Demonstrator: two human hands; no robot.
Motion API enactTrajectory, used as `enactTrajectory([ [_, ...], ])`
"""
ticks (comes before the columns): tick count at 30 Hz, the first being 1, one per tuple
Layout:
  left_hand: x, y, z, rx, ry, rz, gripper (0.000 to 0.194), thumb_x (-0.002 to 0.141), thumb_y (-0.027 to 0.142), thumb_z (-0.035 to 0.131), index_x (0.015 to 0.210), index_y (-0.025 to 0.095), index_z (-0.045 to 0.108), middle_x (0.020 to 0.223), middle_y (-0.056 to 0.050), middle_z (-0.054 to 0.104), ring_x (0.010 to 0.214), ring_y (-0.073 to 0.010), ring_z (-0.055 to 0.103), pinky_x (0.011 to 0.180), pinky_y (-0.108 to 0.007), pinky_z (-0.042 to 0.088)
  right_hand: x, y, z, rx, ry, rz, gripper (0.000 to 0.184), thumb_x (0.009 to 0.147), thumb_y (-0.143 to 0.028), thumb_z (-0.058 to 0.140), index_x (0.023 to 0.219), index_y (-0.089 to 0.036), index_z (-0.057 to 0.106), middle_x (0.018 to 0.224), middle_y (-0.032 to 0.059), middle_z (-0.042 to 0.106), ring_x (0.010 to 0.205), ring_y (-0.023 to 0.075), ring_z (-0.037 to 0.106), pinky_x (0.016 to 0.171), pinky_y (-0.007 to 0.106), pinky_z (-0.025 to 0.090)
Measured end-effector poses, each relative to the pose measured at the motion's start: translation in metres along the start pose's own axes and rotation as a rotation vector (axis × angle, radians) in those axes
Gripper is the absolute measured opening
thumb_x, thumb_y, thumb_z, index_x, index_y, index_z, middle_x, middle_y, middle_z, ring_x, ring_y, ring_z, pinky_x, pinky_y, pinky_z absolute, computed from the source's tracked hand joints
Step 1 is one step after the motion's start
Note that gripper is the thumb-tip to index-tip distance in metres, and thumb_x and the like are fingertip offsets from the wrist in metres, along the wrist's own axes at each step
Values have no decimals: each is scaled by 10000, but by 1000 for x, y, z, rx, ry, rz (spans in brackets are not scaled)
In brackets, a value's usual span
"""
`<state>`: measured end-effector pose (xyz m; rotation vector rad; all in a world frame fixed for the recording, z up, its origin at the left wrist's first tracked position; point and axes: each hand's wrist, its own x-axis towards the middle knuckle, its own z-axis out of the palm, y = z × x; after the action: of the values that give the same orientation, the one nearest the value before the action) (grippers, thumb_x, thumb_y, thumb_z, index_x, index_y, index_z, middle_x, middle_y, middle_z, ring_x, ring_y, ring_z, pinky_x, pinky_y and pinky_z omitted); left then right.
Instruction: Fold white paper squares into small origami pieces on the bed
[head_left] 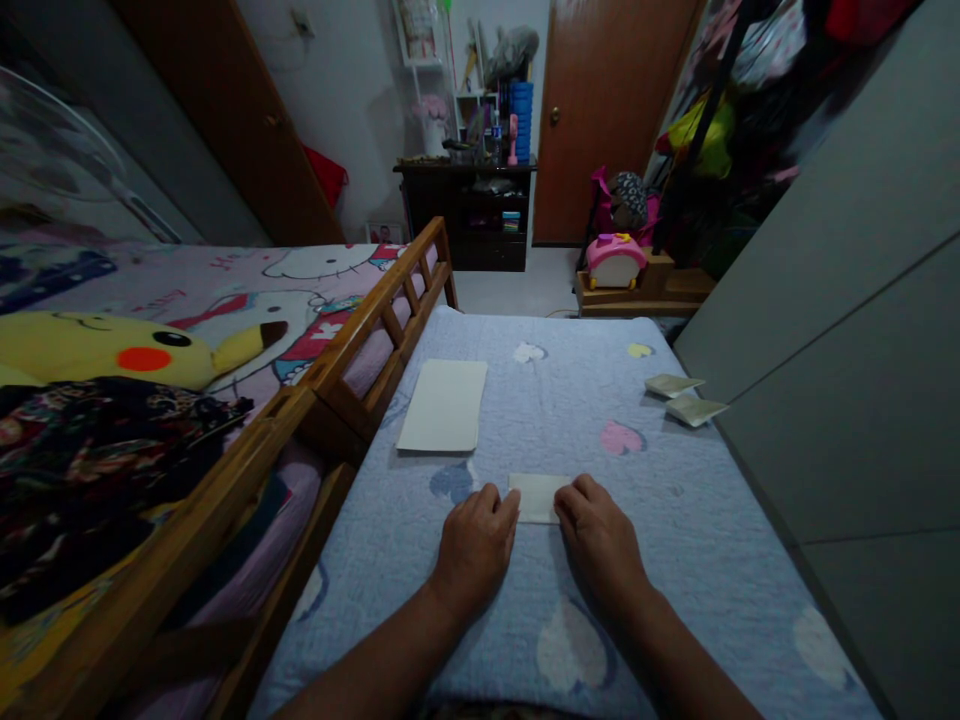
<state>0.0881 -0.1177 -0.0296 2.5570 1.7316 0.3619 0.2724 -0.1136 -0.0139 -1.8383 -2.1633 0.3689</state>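
Resting on either side of a small cream paper rectangle [537,497], the left hand [476,550] and the right hand [600,538] lie palm down on a pale blue quilt [697,600] printed with hearts. Their fingers are curved and held together, not spread, and the fingertips [501,507] of each hand overlap the near side edges of the paper. Whether they are pinching it or only touching it, I cannot tell. The paper lies flat at 12 o'clock, between the hands and just ahead of the wrists.

A larger cream sheet [442,405] lies on the quilt at 11 o'clock, well beyond the left hand and near the wooden bed rail [382,315]. At 1 o'clock, two small folded paper pieces [684,396] sit close together by the quilt's right edge, beside a grey wardrobe [847,300].

Past the rail at 10 o'clock, a Pikachu plush [97,350] lies on a Hello Kitty bedsheet [315,270], with a dark floral cloth [82,470] just in front of it. Farther off at 12 o'clock stands a dark wooden cabinet [465,215], while a pink toy case [615,260] sits on a low wooden stand toward 1 o'clock, below a brown door [607,120].
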Motion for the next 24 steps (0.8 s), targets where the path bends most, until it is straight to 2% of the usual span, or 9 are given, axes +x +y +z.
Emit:
enactTrajectory([
  [3, 0, 0, 0, -38, 20, -5, 234, 931, 168, 569, 1142, 235, 645, 863, -33, 597, 774, -195, 567, 670, -302, 456, 1, -3, -4, -41, -37, -9, 180, 951, -150, 494, 846, -210, 628, 916, 33, 609, 874, 183, 568, 718, 270, 385],
  [5, 0, -1, -1, -62, 47, 4, 148, 919, 159, 591, 1022, 234, 667, 880, -31, 599, 804, -195, 549, 693, -304, 449, 3, -6, -6, -61, -59, -1, 171, 951, -148, 490, 862, -209, 623, 921, 34, 615, 874, 185, 568, 718, 275, 382],
  [7, 0, -1, -3, -65, 87, 46, 71, 907, 164, 618, 889, 221, 657, 908, -30, 611, 840, -203, 534, 718, -318, 445, 5, -9, -6, -90, -66, 3, 135, 943, -160, 502, 878, -205, 612, 930, 42, 614, 874, 195, 568, 719, 288, 380],
  [9, 0, -2, -5, -55, 117, 133, 71, 904, 181, 631, 839, 209, 638, 911, -28, 625, 871, -217, 529, 747, -345, 447, 6, -13, -4, -134, -58, 12, 86, 933, -206, 527, 888, -201, 599, 935, 59, 609, 873, 214, 568, 716, 306, 379],
  [12, -4, -6, -8, -38, 115, 275, 36, 915, 176, 609, 916, 191, 641, 879, -34, 635, 889, -234, 534, 787, -385, 463, 8, -20, -1, -192, -42, 26, 131, 922, -322, 558, 911, -195, 590, 945, 87, 600, 878, 248, 569, 698, 332, 381],
  [14, -8, -9, -11, -25, 100, 331, 114, 916, 144, 586, 1016, 164, 637, 902, -50, 642, 886, -241, 541, 787, -396, 480, 8, -24, 1, -208, -33, 36, 202, 914, -395, 562, 919, -194, 587, 947, 98, 595, 882, 262, 570, 685, 340, 385],
  [18, -16, -16, -13, -15, 60, 376, 219, 924, 111, 537, 1132, 118, 605, 961, -81, 643, 858, -241, 558, 731, -380, 512, 8, -28, 3, -205, -1, 65, 326, 874, -518, 581, 938, -198, 586, 953, 109, 594, 889, 277, 569, 683, 351, 397],
  [24, -19, -22, -14, -47, 57, 417, 196, 932, 102, 498, 1094, 97, 609, 942, -90, 636, 837, -239, 574, 723, -379, 545, 9, -27, 6, -158, 5, 94, 408, 818, -571, 626, 962, -190, 595, 963, 123, 584, 891, 291, 567, 687, 366, 397],
])
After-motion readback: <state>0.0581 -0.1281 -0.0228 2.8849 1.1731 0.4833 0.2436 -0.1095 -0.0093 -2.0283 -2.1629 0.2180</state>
